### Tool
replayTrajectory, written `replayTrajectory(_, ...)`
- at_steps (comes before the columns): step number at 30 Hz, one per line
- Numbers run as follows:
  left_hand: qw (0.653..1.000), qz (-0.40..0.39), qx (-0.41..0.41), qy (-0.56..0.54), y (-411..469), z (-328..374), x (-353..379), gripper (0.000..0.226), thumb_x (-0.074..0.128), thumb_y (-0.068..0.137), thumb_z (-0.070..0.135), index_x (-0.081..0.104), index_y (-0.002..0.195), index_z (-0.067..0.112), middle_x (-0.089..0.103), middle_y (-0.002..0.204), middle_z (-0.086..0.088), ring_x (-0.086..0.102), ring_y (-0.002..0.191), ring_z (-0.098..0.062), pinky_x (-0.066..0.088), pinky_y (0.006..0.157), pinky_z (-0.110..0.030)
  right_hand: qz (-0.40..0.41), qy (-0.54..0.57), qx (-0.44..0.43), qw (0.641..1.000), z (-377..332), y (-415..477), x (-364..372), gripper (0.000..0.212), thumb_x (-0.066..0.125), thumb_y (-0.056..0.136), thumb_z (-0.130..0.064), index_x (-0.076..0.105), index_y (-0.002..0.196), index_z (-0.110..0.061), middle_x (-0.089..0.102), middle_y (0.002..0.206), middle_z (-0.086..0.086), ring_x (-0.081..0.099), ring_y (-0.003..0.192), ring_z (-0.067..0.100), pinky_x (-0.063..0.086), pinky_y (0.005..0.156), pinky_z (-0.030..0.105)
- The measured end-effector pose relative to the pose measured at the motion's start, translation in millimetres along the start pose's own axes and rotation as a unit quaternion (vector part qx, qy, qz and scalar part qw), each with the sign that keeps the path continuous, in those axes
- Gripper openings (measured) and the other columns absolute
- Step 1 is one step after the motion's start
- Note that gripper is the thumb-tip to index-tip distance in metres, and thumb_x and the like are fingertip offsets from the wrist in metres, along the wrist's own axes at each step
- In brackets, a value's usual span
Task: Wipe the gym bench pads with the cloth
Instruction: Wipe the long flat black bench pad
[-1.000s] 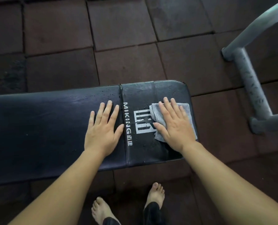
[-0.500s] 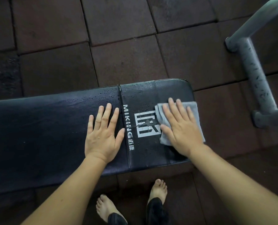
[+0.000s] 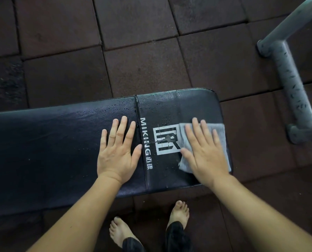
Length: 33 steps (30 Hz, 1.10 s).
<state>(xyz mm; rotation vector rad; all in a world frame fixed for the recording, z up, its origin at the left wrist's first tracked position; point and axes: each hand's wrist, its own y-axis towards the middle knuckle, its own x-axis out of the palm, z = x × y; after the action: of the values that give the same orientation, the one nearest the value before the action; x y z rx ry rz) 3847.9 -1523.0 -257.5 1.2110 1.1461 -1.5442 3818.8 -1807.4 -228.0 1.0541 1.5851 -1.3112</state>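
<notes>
straight fingers (image 3: pixel 197 128) press the cloth (image 3: pixel 221 133) flat
my right hand (image 3: pixel 206 155) pins it at the short pad's (image 3: pixel 169 106) 3 o'clock end; my left hand (image 3: pixel 117 153), fingers spread, rests flat on the long pad (image 3: pixel 42 151), at the seam's (image 3: pixel 140 142) 9 o'clock.

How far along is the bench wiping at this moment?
Early. Done: nothing plainly finished. In hand: the right hand presses the grey cloth flat on the end pad. Remaining: droplets dot both pads' far edge; the left hand rests on the long pad.
</notes>
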Motion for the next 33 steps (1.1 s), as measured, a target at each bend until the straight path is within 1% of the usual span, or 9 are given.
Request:
replayTrajectory(2,1.000,-0.003,0.000,-0.001,1,0,-1,0.070,0.022,0.105,0.057,0.015,0.166,0.025,0.002,0.175,0.001,0.001,0.161,-0.023,0.009,0.128,-0.054,-0.016,0.006,0.006,1.000,-3,10,-2,0.070,0.005,0.104,-0.060,-0.004,0.165,-0.026,-0.013,0.172,-0.002,-0.015,0.158,0.019,-0.003,0.128,0.045)
replayTrajectory(8,0.999,-0.023,-0.004,-0.029,2,-3,-4,0.068,0.012,0.107,0.052,0.002,0.166,0.020,-0.007,0.174,0.005,-0.009,0.160,-0.015,0.002,0.130,-0.048,0.010,0.032,0.053,0.998,-30,138,-37,0.072,0.006,0.103,-0.060,-0.001,0.165,-0.023,-0.014,0.172,-0.001,-0.018,0.157,0.019,-0.008,0.127,0.047)
replayTrajectory(11,0.998,-0.034,0.005,-0.060,-2,-9,-10,0.069,0.017,0.107,0.053,0.003,0.166,0.020,-0.007,0.174,0.006,-0.011,0.160,-0.014,-0.001,0.130,-0.045,0.018,0.023,-0.014,0.999,-55,105,-21,0.073,0.011,0.103,-0.059,0.003,0.165,-0.021,-0.011,0.172,0.001,-0.015,0.158,0.021,-0.004,0.128,0.050)
replayTrajectory(15,0.999,-0.035,0.001,-0.026,-17,-27,-12,0.071,0.020,0.106,0.054,0.006,0.166,0.018,-0.005,0.175,0.003,-0.007,0.161,-0.018,0.005,0.130,-0.049,0.013,-0.007,-0.083,0.996,-81,23,12,0.072,0.018,0.106,-0.058,0.010,0.165,-0.019,0.000,0.173,0.001,-0.003,0.159,0.023,0.006,0.127,0.052)
replayTrajectory(23,1.000,-0.021,0.005,-0.010,-22,-29,-1,0.072,0.023,0.106,0.053,0.009,0.166,0.017,-0.002,0.175,0.001,-0.003,0.161,-0.020,0.009,0.129,-0.051,0.006,0.020,-0.003,1.000,-111,165,-33,0.065,0.010,0.107,-0.054,0.007,0.165,-0.025,-0.003,0.173,0.000,-0.009,0.159,0.021,-0.001,0.128,0.050)
replayTrajectory(27,1.000,-0.017,0.006,-0.011,-23,-29,-2,0.072,0.023,0.105,0.052,0.011,0.166,0.016,0.000,0.175,0.000,-0.002,0.161,-0.022,0.009,0.129,-0.052,0.035,0.010,-0.051,0.998,-108,95,-10,0.066,0.016,0.106,-0.054,0.008,0.165,-0.024,-0.002,0.173,0.001,-0.007,0.159,0.022,-0.003,0.128,0.049)
replayTrajectory(29,1.000,-0.017,0.009,-0.011,-24,-29,-3,0.072,0.023,0.105,0.052,0.011,0.166,0.015,0.000,0.175,0.000,0.000,0.161,-0.022,0.010,0.129,-0.053,0.011,-0.009,-0.075,0.997,-105,47,4,0.068,0.016,0.106,-0.055,0.008,0.165,-0.024,-0.003,0.173,0.000,-0.007,0.159,0.022,-0.001,0.128,0.050)
replayTrajectory(31,1.000,-0.016,0.009,-0.007,-23,-29,-3,0.072,0.023,0.105,0.052,0.012,0.166,0.015,0.001,0.175,-0.001,0.001,0.161,-0.023,0.010,0.129,-0.053,-0.013,-0.015,-0.085,0.996,-99,49,3,0.068,0.013,0.105,-0.056,0.008,0.165,-0.025,-0.003,0.173,-0.001,-0.006,0.159,0.021,0.002,0.128,0.050)
replayTrajectory(33,1.000,-0.018,0.010,-0.002,-23,-29,-3,0.072,0.022,0.106,0.052,0.011,0.166,0.015,0.000,0.175,-0.001,0.001,0.161,-0.023,0.010,0.129,-0.053,0.005,-0.004,-0.069,0.998,-99,87,-11,0.067,0.013,0.105,-0.054,0.010,0.165,-0.025,-0.001,0.173,-0.001,-0.005,0.159,0.022,0.001,0.128,0.050)
